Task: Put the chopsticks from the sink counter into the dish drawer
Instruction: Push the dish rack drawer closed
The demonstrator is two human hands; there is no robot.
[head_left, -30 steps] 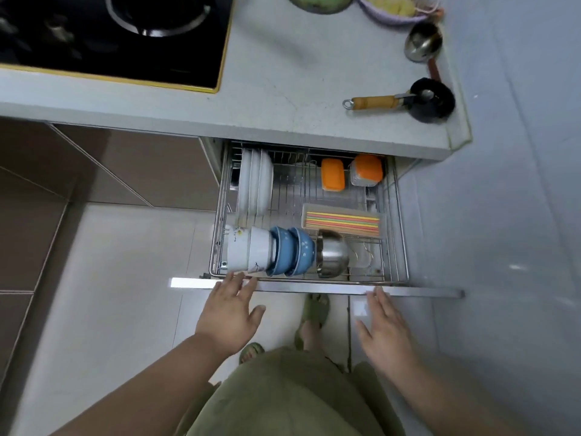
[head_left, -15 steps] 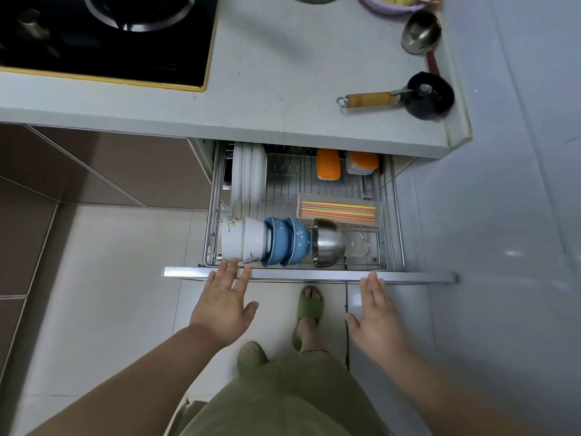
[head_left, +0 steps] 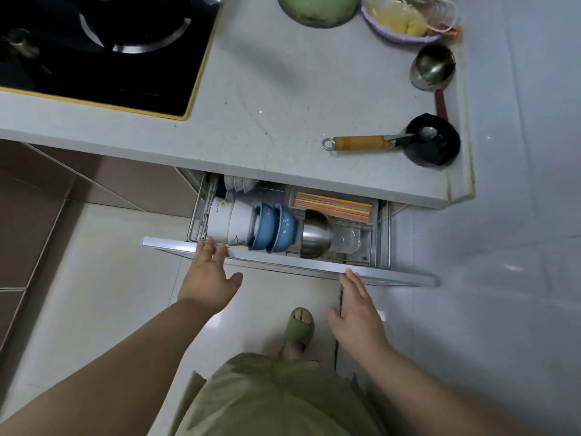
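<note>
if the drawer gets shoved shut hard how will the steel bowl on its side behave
The steel bowl lies on its round side in the wire rack, so it may rock or rattle. It leans against the blue bowls, which probably stops it rolling. Steel should not chip.

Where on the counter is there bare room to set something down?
The counter is bare across its middle, between the black stove and the small black pan, in front of the green bowl. The right edge is crowded: purple basket, steel ladle, pan.
</note>
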